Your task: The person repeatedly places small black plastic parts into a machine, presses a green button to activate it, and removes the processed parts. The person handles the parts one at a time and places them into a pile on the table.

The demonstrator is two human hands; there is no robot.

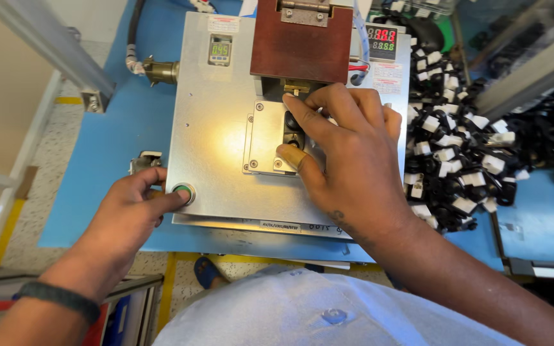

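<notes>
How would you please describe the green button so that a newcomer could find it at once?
Start at the grey metal machine on the blue table. At its near-left corner sits the green button, under the left hand. It is the only round, chrome-ringed green control there; the small displays sit far back.

One grey sheet-metal press machine (219,128) stands on one blue table (104,141). It carries one brown rectangular head block (299,41), one round green push button (183,191) and two small digital displays: one green-lit (220,49), one red-and-green (382,40). One loose heap of black-and-white plastic parts (456,147), too many to count, lies beside it. Two bare hands are present: left (126,218), right (344,154).
</notes>
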